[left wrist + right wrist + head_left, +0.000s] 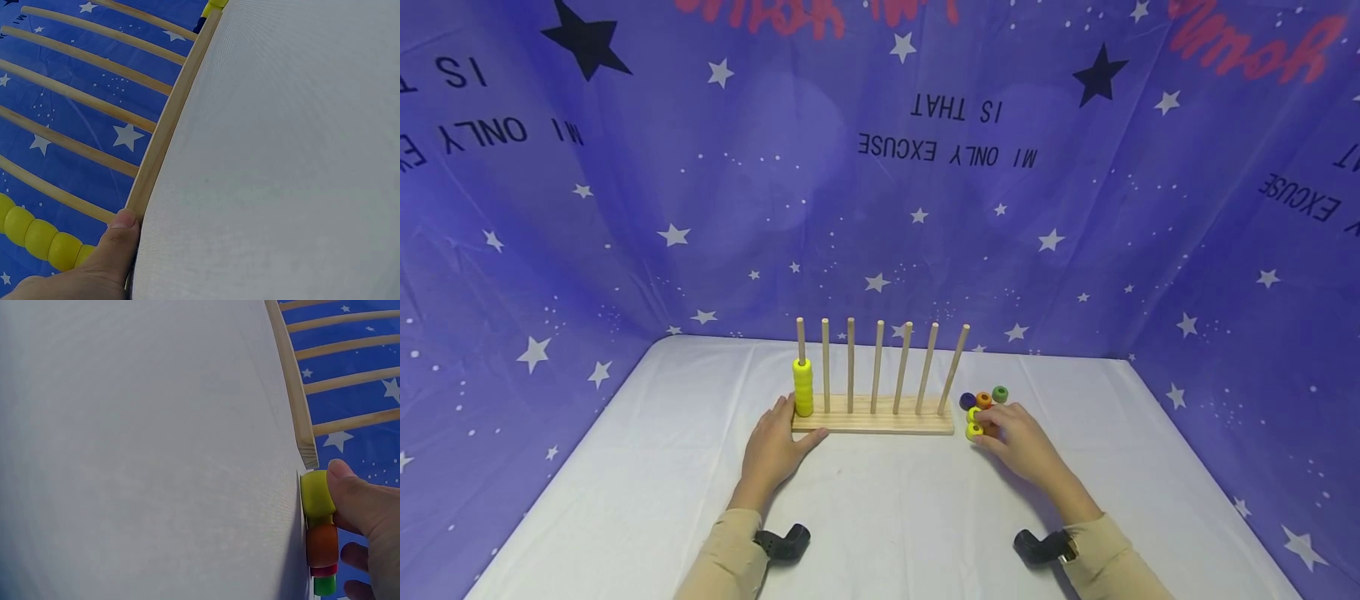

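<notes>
A wooden peg stand [880,423] with several upright pegs rests on the white-covered table. Yellow beads [803,388] are stacked on its leftmost peg; the other pegs are bare. My left hand [773,447] holds the base's left end, thumb along the front edge and fingers at the side. Right of the stand, my right hand [1024,443] pinches the nearest yellow bead [973,432] between thumb and forefinger. Another yellow bead [973,413] lies right behind it, partly covered by the forefinger. In the right wrist view, the thumb presses the yellow bead [317,495], while the forefinger's tip is hidden.
Around the right hand lie a dark blue bead [967,401], an orange bead [983,400] and a green bead [1000,393]. A red bead [324,570] shows low in the right wrist view. Behind the table hangs a blue star-patterned cloth [820,208].
</notes>
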`<state>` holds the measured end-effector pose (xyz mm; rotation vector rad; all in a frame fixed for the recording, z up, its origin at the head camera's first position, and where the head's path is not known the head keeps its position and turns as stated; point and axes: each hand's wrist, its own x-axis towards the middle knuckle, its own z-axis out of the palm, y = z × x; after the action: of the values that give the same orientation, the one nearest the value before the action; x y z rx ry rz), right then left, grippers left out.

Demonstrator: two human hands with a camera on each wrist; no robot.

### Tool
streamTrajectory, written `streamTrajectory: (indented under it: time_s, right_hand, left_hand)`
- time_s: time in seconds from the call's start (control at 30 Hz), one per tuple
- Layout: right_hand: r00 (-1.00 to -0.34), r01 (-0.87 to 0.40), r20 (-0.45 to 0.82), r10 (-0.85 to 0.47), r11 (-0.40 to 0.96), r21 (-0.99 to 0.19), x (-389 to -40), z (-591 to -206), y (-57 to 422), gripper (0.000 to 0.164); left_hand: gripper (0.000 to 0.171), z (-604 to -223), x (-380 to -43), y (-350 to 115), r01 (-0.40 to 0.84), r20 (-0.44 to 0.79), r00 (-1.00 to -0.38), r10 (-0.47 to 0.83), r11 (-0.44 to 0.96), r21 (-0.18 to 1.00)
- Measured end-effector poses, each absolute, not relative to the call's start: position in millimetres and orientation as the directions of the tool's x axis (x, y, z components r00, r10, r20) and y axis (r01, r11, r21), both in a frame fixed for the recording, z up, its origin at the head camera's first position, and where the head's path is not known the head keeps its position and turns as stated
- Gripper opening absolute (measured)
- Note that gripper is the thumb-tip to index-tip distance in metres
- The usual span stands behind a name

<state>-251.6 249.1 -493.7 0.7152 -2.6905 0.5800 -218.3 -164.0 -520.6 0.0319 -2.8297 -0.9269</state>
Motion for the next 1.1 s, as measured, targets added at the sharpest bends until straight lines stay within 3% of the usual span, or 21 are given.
streamTrajectory:
  time_s: [0.6, 0.83, 1.1]
  right_hand:
    - [-0.863, -0.486, 0.286, -0.415, 0.836, -0.254, -256.6, -495.9, 241.4, 0.041]
    - [-0.863, -0.477, 0.308, -0.4, 0.847, -0.237, -257.3, -500.8, 242.3, 0.041]
    - [-0.872, -0.466, 0.317, -0.374, 0.831, -0.303, -258.8, -498.7, 242.9, 0.037]
  left_hand:
    - [0.096, -519.0, -217.6, -163.6, 0.017, 0.131, -0.988, -0.075, 0.804, 0.594]
    - [0.095, -519.2, -218.0, -164.0, 0.024, 0.141, -0.987, -0.075, 0.803, 0.595]
    - [0.096, -519.7, -217.1, -163.7, 0.022, 0.137, -0.988, -0.074, 0.804, 0.594]
